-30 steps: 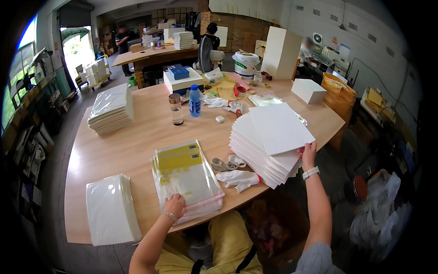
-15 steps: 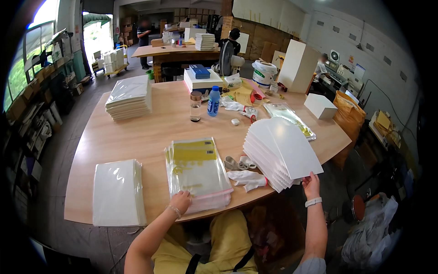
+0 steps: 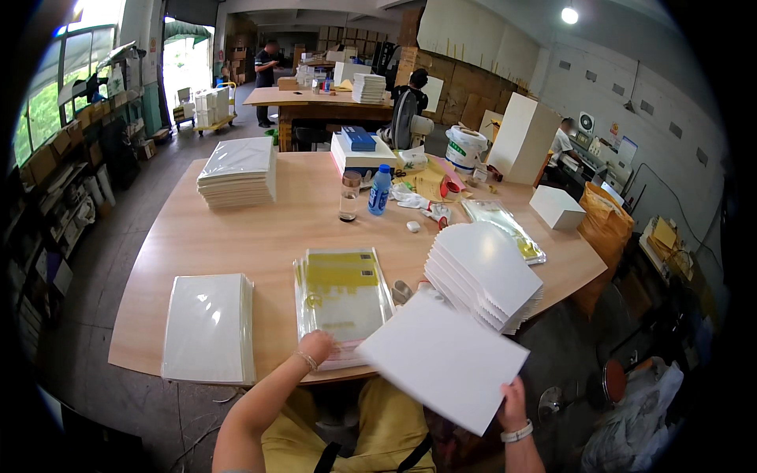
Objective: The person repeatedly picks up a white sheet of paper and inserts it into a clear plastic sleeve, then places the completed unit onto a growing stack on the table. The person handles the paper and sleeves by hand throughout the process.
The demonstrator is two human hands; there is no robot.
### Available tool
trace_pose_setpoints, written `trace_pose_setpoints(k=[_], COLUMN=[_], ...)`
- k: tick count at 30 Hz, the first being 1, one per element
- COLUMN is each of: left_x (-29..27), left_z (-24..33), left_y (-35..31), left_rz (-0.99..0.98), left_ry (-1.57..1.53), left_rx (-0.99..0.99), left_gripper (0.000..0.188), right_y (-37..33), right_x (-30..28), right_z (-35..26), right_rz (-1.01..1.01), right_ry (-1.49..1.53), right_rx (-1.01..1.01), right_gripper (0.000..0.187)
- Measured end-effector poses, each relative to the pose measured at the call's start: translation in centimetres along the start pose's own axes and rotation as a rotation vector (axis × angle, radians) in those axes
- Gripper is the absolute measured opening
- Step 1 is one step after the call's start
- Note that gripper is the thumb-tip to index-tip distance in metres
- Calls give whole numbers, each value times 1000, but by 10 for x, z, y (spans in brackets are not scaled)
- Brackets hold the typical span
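right grip point(image 3: 512, 405) pinches white sheet point(image 3: 445, 359) stretching leftward.

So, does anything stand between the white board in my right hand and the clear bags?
Nothing visible: in this view, the white board overlaps the clear bags at one corner. The left hand is at their near edge.

Daylight enters through windows point(image 3: 43, 114) on the left and a bright doorway point(image 3: 188, 75) farther back. Packed shelves point(image 3: 75, 193) line that side above a dark grey floor point(image 3: 87, 307). Beyond the wood-topped counter point(image 3: 197, 244) stands a far counter point(image 3: 272, 96), with brown panels point(image 3: 453, 75) behind. A pale vented wall point(image 3: 611, 110) runs along the right; a round lamp point(image 3: 569, 15) glows overhead. A stool point(image 3: 613, 381) with a reddish seat stands lower right.
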State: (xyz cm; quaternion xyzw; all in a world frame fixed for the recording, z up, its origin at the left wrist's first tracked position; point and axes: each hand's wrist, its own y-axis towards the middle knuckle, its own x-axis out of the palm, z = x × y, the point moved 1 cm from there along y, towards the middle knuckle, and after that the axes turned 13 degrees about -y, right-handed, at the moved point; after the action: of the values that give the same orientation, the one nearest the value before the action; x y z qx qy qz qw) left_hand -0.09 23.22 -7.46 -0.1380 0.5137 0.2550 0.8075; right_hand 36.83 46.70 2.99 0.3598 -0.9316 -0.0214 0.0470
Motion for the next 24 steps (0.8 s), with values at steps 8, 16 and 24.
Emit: trace_pose_setpoints(k=[8, 16, 24], left_x=[8, -49, -8], left_z=[-12, 14, 15], left_y=[-12, -28, -35], left_rz=[296, 90, 263], left_ry=[-164, -421, -1150], left_rx=[180, -475, -373], left_gripper=[16, 23, 25], right_y=[-46, -61, -60], right_x=[55, 62, 77], right_z=[36, 59, 39], right_rz=[-94, 17, -26], right_ry=[135, 305, -64], right_rx=[415, 655, 317], right_gripper=[28, 22, 21])
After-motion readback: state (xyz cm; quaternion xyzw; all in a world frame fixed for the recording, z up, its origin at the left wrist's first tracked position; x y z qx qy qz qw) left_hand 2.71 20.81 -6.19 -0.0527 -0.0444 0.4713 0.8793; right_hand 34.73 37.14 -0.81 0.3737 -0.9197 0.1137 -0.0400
